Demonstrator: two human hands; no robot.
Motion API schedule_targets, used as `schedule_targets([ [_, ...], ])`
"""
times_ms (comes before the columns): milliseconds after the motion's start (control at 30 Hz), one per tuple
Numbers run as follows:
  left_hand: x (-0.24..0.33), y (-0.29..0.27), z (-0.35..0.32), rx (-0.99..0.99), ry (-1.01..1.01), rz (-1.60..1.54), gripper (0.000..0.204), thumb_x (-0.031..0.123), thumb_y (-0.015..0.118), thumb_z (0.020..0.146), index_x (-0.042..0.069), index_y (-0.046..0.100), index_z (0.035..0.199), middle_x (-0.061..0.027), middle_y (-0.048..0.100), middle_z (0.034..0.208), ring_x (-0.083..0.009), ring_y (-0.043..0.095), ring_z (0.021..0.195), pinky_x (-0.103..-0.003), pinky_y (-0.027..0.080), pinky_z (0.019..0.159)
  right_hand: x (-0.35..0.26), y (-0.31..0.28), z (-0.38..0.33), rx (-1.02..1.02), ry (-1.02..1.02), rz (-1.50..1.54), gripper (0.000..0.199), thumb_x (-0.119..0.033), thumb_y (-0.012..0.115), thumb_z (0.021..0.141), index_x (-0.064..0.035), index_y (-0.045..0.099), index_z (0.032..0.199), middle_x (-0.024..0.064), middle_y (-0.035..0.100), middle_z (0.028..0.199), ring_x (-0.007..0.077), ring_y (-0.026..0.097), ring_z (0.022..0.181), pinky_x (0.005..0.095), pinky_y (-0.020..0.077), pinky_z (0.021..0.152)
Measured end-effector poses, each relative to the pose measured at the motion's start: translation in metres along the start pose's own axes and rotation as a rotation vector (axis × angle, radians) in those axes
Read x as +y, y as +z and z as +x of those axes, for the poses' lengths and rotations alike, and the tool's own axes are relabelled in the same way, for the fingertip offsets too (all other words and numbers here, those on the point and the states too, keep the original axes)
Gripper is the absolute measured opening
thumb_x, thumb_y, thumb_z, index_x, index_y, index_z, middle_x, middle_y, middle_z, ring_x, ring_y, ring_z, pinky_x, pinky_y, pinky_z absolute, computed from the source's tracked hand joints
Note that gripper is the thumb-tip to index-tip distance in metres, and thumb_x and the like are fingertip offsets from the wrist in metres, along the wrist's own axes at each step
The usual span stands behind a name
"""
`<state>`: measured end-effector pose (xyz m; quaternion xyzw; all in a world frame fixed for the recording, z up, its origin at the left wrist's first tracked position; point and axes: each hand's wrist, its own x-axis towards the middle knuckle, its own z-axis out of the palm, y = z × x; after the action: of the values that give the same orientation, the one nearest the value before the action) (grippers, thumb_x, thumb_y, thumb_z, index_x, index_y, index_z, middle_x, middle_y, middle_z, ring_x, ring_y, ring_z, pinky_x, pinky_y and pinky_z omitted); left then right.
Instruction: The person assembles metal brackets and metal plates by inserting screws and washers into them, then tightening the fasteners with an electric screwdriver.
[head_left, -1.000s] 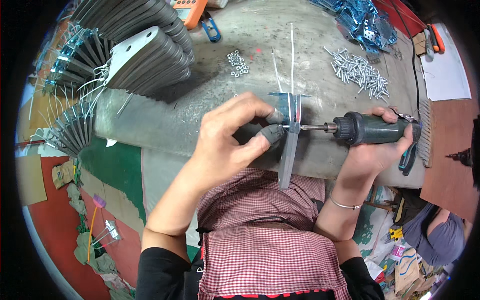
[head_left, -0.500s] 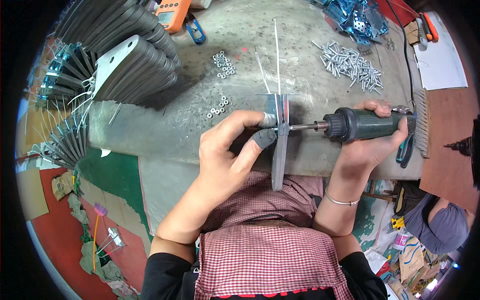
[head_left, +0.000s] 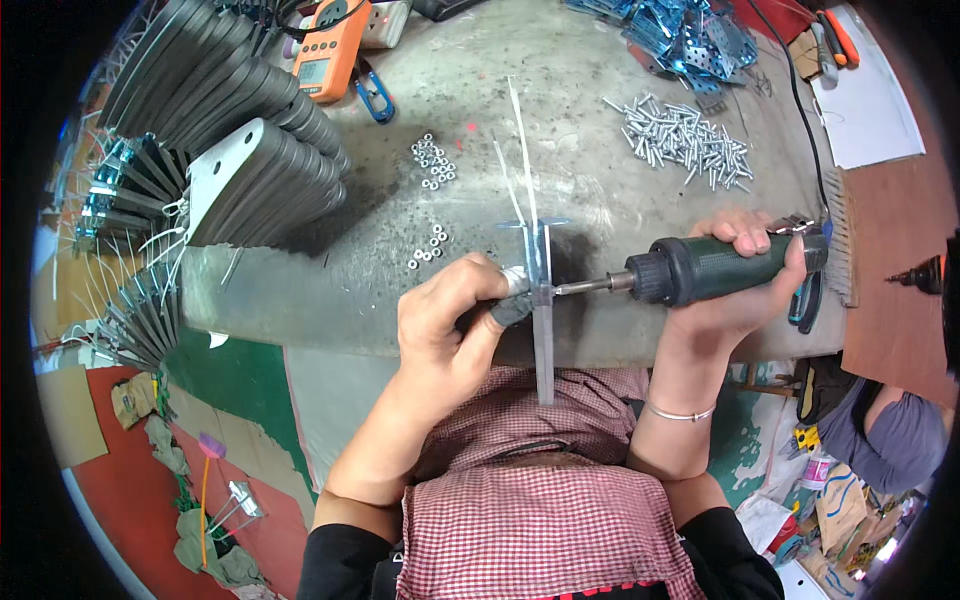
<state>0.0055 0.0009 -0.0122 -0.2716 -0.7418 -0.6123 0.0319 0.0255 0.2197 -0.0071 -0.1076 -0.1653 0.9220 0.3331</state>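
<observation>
My left hand (head_left: pixel 435 325) is closed, its thumb and a fingertip with coverings pinching at the left side of a thin grey plate (head_left: pixel 543 355). The plate stands on edge near the table's front edge. A blue metal bracket (head_left: pixel 548 224) sits at its far end, and white wires (head_left: pixel 522 140) stick out beyond. My right hand (head_left: pixel 735 310) is wrapped round a dark green electric screwdriver (head_left: pixel 715 270), lying level. Its bit (head_left: pixel 590 286) points left and reaches the plate's right face, opposite my left fingertips. Whatever small part lies under those fingertips is hidden.
Loose nuts (head_left: pixel 432 162) lie left of the wires, and a pile of screws (head_left: pixel 685 142) lies at the far right. Blue brackets (head_left: pixel 690 45) are heaped behind. Stacked grey plates (head_left: pixel 270 180) fill the left. An orange meter (head_left: pixel 325 55) and blue-handled tool (head_left: pixel 374 95) lie at the back.
The whole view has shifted a little, so the table appears lower. Plate, hands and screwdriver appear slightly further left and lower, with the bit still at the plate. Both grips look the same.
</observation>
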Motion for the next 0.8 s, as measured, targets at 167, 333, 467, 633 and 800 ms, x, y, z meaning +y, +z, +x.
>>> schedule_targets([
  [167, 0.019, -0.009, 0.000, -0.032, -0.235, 0.097, 0.019, -0.004, 0.063, 0.074, -0.003, 0.053, 0.090, -0.0093, 0.061, 0.077, -0.0145, 0.060, 0.070, -0.026, 0.049, 0.063, 0.002, 0.002, 0.001, 0.143, -0.022, -0.103, 0.033, -0.038, 0.051, 0.087, -0.0068, 0.047, 0.095, -0.0008, 0.045, 0.070, 0.0116, 0.046, 0.065, 0.0297, 0.0439, 0.071],
  [333, 0.026, -0.004, 0.000, -0.036, -0.464, 0.030, 0.045, 0.010, 0.073, 0.075, -0.001, 0.045, 0.109, -0.0098, 0.063, 0.081, -0.0114, 0.060, 0.074, -0.025, 0.051, 0.066, 0.008, 0.006, 0.003, 0.118, -0.034, -0.099, 0.034, -0.040, 0.052, 0.085, -0.0073, 0.048, 0.095, 0.0012, 0.045, 0.071, 0.0134, 0.047, 0.066, 0.0331, 0.0433, 0.074],
  [467, 0.018, -0.007, -0.001, -0.079, -0.525, -0.245, 0.053, 0.019, 0.076, 0.076, -0.001, 0.044, 0.114, -0.0092, 0.059, 0.099, -0.0112, 0.057, 0.087, -0.025, 0.050, 0.073, 0.007, 0.007, 0.001, 0.146, -0.088, -0.195, 0.033, -0.040, 0.050, 0.086, -0.0075, 0.048, 0.093, 0.0022, 0.047, 0.072, 0.0144, 0.047, 0.066, 0.0342, 0.0433, 0.076],
  [633, 0.019, -0.009, -0.004, -0.082, -0.604, -0.370, 0.057, 0.022, 0.075, 0.077, -0.002, 0.043, 0.118, -0.0085, 0.057, 0.104, -0.0121, 0.054, 0.094, -0.026, 0.049, 0.080, 0.011, 0.009, -0.003, 0.178, -0.101, -0.297, 0.032, -0.038, 0.047, 0.087, -0.0070, 0.048, 0.093, 0.0030, 0.048, 0.072, 0.0158, 0.047, 0.067, 0.0344, 0.0429, 0.077],
  [800, 0.014, -0.011, -0.006, -0.088, -0.554, -0.307, 0.058, 0.021, 0.075, 0.077, -0.002, 0.042, 0.120, -0.0087, 0.057, 0.103, -0.0121, 0.054, 0.095, -0.027, 0.049, 0.081, 0.011, 0.012, -0.004, 0.197, -0.119, -0.300, 0.031, -0.037, 0.047, 0.087, -0.0067, 0.047, 0.093, 0.0033, 0.048, 0.072, 0.0162, 0.047, 0.068, 0.0348, 0.0431, 0.077],
])
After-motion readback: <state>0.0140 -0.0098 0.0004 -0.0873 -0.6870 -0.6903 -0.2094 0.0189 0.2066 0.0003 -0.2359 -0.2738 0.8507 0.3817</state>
